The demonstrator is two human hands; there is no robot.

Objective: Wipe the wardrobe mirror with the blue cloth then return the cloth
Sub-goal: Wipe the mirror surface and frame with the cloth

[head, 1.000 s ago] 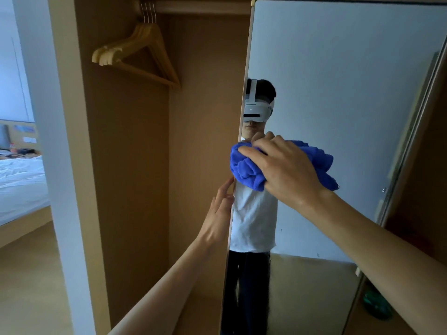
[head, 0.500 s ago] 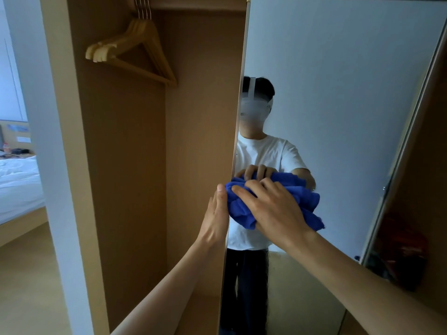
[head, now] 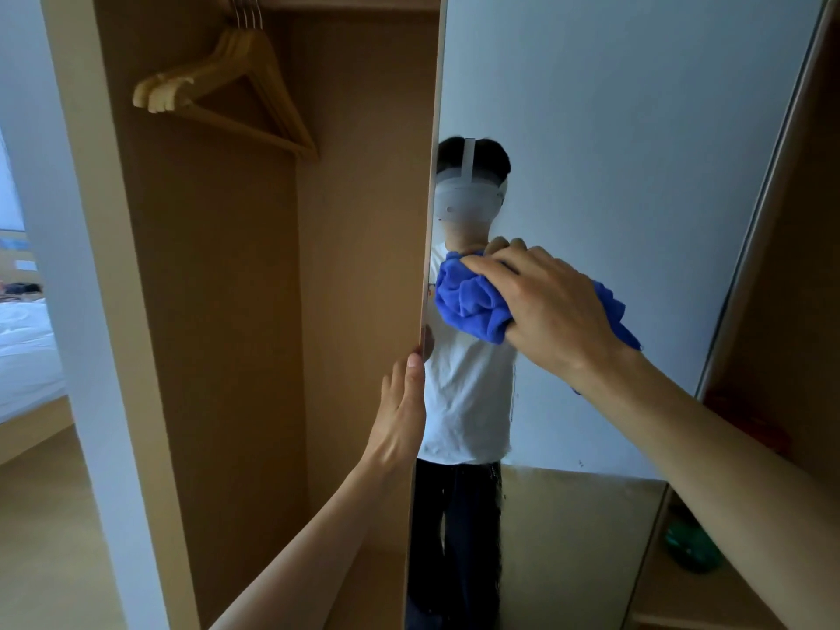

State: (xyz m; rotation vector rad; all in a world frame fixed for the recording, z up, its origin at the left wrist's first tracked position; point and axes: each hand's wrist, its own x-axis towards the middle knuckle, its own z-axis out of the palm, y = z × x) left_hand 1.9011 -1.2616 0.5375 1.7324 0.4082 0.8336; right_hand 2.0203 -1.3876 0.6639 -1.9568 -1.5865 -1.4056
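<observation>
Wiping step: blue cloth [head: 472, 306] is bunched in right hand's [head: 554, 306] grip against mirror [head: 636, 175], edge braced by flat left hand [head: 402, 411]; its seemingly streaked lower part is to be covered next.

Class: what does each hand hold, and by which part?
The right hand grips the blue cloth by its bunched middle, against the mirror. The left hand holds nothing, resting on the door edge.
</observation>
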